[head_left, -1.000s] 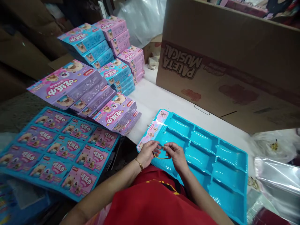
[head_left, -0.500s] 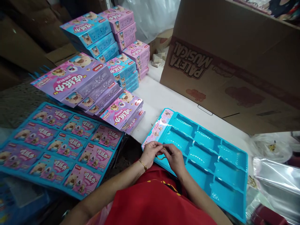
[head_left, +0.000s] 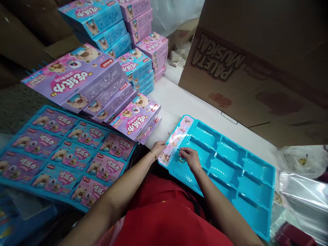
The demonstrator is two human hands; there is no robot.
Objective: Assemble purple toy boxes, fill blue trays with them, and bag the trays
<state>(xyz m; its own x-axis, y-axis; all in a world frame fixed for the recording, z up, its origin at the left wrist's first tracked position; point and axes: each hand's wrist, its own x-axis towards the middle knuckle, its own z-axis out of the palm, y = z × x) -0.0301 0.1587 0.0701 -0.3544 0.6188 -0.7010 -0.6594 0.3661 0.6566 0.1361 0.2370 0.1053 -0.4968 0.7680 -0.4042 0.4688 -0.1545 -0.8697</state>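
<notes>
A blue plastic tray with several moulded compartments lies tilted before me, a pink printed strip along its left end. My left hand grips the tray's left edge beside that strip, its thumb side near the print; the fingers beneath are partly hidden. Over the tray's near-left compartment, my right hand is closed in a pinch on a thin gold cord. The cord hangs in a small loop below the fingertips, and a short dark end sticks out to the left.
A filled tray of printed packs lies at left. Purple boxes, blue boxes and pink boxes are stacked behind it. A large carton stands at the back right; clear plastic wrap lies at right.
My hands were together over the tray with the gold cord between them. The left has moved left to the tray edge; the right has kept the cord and moved slightly up.
</notes>
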